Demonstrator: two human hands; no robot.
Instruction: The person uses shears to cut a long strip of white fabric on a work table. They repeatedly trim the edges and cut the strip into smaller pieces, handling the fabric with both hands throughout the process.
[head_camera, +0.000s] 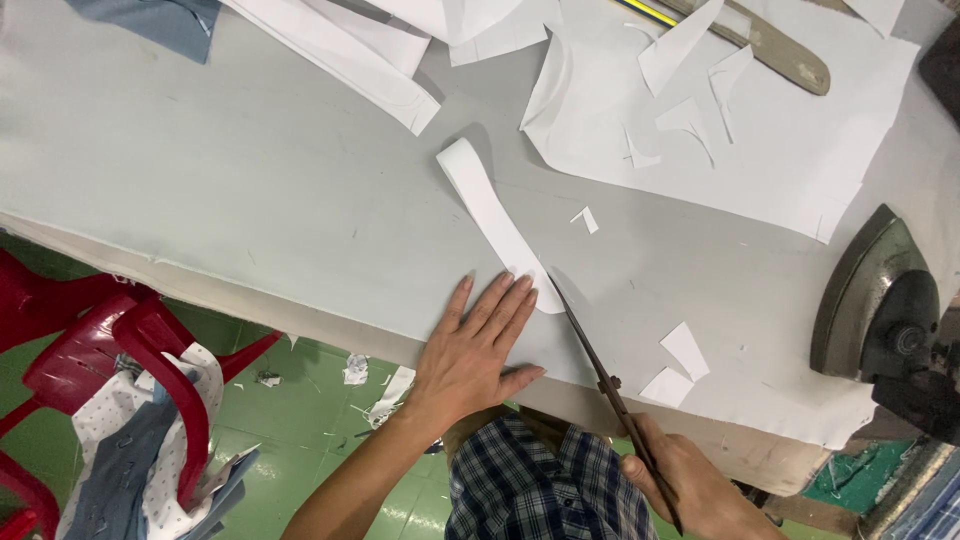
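L hand (480, 345) fingers (515, 300) spread wide and flat on the counter (250, 200), tips touching the near end of a curved white strip (495, 220). R hand (690, 490) fingers closed round the handles of the scissors (600, 365); blades nearly closed, tip just beside the strip's near end. Strip lies flat, running up and left from L fingertips. Small white scraps (680, 365) near the blades. Farther out: big white sheet (780, 150), old iron (880, 300) at R edge. Red chair (120, 350) below the counter edge.
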